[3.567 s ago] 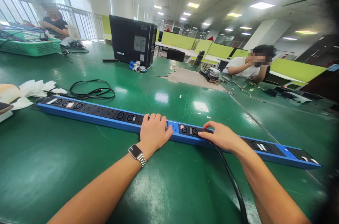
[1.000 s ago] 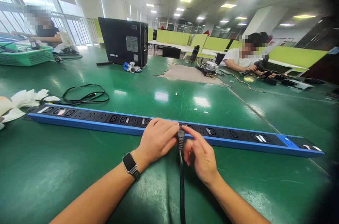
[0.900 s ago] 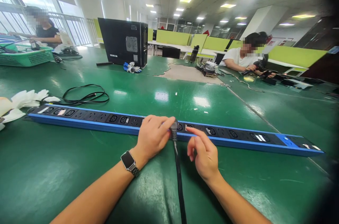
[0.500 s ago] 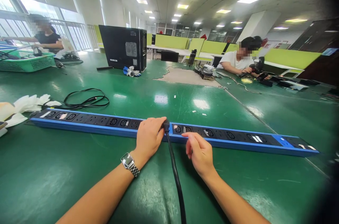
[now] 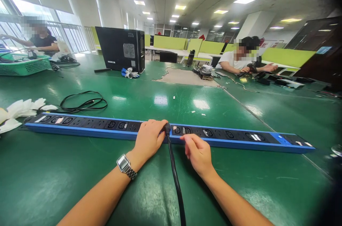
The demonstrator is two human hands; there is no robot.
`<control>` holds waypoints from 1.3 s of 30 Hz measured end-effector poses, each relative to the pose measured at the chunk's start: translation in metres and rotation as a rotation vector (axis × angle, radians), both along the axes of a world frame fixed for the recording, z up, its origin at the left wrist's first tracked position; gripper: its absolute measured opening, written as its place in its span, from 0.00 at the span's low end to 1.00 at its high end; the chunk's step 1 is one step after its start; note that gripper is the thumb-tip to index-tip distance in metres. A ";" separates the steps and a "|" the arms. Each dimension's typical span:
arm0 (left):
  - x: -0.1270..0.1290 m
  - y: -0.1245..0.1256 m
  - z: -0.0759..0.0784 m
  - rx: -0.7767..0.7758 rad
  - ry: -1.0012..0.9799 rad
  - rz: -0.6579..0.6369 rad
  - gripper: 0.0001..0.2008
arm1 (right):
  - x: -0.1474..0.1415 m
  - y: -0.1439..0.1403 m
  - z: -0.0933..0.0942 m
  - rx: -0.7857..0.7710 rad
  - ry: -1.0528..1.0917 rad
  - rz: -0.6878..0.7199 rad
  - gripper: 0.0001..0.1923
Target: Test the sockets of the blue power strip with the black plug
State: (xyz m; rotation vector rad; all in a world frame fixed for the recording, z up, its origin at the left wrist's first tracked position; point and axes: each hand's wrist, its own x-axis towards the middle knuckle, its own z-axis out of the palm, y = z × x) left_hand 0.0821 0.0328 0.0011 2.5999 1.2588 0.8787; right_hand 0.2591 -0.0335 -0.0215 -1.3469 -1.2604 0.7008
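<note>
A long blue and black power strip (image 5: 229, 140) lies across the green table in front of me, with rows of sockets along its top. My left hand (image 5: 151, 135) is closed on a black plug (image 5: 167, 127) near the strip's middle; how far the plug sits in a socket is hidden by my fingers. From the plug a thick black cord (image 5: 175, 176) runs down towards me between my forearms. My right hand (image 5: 199, 153) is loosely curled at the strip's front edge, right of the cord, with no object visible in its fingers.
Beyond the strip lie a coiled black cable (image 5: 84, 103), a black computer case (image 5: 120, 49) and gloves (image 5: 130, 73). White gloves (image 5: 24, 108) rest at left, near a green basket (image 5: 25, 65). One person (image 5: 236, 60) handles equipment at right; another (image 5: 42, 40) sits far left.
The view has shifted slightly, so the strip and background sit a little further left. My left hand stays on the plug, and my right index finger is drawn in slightly. The person at right has raised a hand.
</note>
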 end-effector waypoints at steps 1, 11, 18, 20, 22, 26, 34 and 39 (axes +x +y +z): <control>0.000 0.000 0.000 0.010 -0.002 -0.013 0.17 | 0.000 0.000 0.000 -0.003 0.000 -0.002 0.23; 0.003 -0.002 -0.009 0.081 0.002 -0.014 0.21 | -0.001 0.003 -0.002 -0.017 -0.009 0.001 0.21; 0.001 -0.001 -0.014 0.126 -0.070 -0.037 0.25 | -0.001 0.001 -0.001 0.048 -0.108 -0.023 0.15; 0.001 -0.001 -0.014 0.130 -0.083 -0.057 0.24 | -0.001 0.000 0.001 0.160 -0.251 -0.052 0.11; 0.001 0.000 -0.015 0.137 -0.081 -0.067 0.22 | -0.002 0.002 0.004 0.329 -0.421 -0.066 0.08; 0.003 0.000 -0.017 0.150 -0.090 -0.056 0.22 | -0.007 0.012 0.004 0.641 -0.680 -0.028 0.14; 0.003 0.002 -0.018 0.143 -0.078 -0.054 0.23 | -0.010 0.022 -0.004 0.683 -0.929 -0.062 0.17; 0.004 0.002 -0.019 0.144 -0.089 -0.036 0.22 | -0.015 0.024 0.001 0.694 -1.001 -0.086 0.12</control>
